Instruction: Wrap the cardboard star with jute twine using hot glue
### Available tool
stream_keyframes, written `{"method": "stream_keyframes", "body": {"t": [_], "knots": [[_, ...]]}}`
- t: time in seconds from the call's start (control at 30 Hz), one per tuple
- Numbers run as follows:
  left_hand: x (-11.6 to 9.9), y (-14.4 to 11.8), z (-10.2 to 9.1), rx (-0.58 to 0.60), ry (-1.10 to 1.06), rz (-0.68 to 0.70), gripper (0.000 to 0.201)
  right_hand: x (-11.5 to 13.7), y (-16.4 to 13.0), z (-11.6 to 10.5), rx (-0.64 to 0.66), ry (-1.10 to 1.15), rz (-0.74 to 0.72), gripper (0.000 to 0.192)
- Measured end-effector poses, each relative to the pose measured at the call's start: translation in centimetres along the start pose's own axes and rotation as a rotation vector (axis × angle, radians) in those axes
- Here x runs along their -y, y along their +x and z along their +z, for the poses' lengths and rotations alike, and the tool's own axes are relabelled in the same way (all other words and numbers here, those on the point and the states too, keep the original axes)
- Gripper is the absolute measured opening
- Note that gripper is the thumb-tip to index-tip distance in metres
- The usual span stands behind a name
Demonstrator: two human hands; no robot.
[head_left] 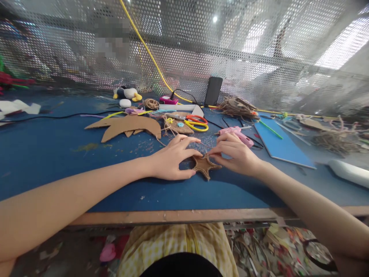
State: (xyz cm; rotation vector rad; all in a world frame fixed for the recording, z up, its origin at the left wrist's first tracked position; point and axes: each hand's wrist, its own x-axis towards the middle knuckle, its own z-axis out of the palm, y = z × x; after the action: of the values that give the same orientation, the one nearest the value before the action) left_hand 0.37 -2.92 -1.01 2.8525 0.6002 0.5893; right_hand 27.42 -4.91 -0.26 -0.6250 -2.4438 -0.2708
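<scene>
The right hand [236, 156] partly hides the glue gun [242, 137].

Star [205, 165] on table [115, 196], scissors [197, 123] behind (slightly left)

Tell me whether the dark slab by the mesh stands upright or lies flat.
Upright, slightly aslant: the dark slab rises from the blue table, its long edges running upward.

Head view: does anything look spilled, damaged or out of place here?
Yes: scraps lie strewn below the table, as if dropped, and a yellowish stain marks its blue top, left of the left hand. The star that this hand touches shows no plain damage.
</scene>
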Motion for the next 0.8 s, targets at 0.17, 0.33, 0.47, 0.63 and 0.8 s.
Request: {"method": "stream_keyframes", "body": {"t": [0.17, 0.33, 0.47, 0.63, 0.8], "knots": [[0.2, 0.0, 0.1, -0.073, 0.024, -0.084, 0.028, -0.2, 0.1, -0.1, -0.026, -0.083, 0.028, 0.011], [0.3, -0.1, 0.2, -0.054, 0.032, -0.019, 0.015, -0.8, -0.2, 0.0, -0.003, -0.112, 0.067, 0.013], [0.4, 0.0, 0.2, -0.05, 0.018, 0.006, 0.022, -0.6, -0.2, 0.1, -0.004, -0.09, 0.091, 0.013], [0.5, 0.2, 0.3, -0.188, 0.028, -0.081, 0.019, 0.3, 0.2, 0.6, -0.04, -0.08, 0.075, 0.011], [0.5, 0.3, 0.3, -0.261, 0.061, -0.057, 0.018, 0.9, 0.5, 1.2, -0.075, -0.036, 0.087, 0.01]]}}
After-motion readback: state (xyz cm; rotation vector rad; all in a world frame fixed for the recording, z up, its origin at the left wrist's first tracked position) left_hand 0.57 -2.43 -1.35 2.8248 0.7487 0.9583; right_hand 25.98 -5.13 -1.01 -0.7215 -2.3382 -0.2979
